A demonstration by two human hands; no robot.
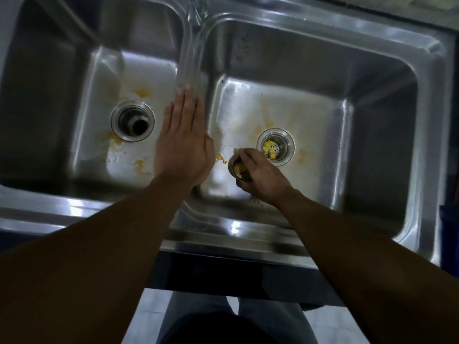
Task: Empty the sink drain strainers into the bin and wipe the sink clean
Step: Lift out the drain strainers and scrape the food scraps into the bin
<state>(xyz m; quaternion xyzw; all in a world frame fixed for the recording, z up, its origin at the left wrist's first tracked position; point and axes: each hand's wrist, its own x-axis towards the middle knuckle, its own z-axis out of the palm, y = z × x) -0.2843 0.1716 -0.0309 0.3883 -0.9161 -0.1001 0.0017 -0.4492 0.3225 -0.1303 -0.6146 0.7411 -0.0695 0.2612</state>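
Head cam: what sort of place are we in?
Probably a kitchen; home or commercial is unclear. There is a stainless double-bowl sink, a drain strainer holding yellow food scraps seated in the right bowl, and a second strainer gripped by the right hand.

left hand [182,147]: arm stretched forward, palm down, fingers straight and together | right hand [263,177]: arm reaching forward, lower, fingers curled round a strainer [236,167] | both forearms bare

Right hand [263,175] gripping strainer [238,170], left hand [182,147] flat over sink divider [192,58]
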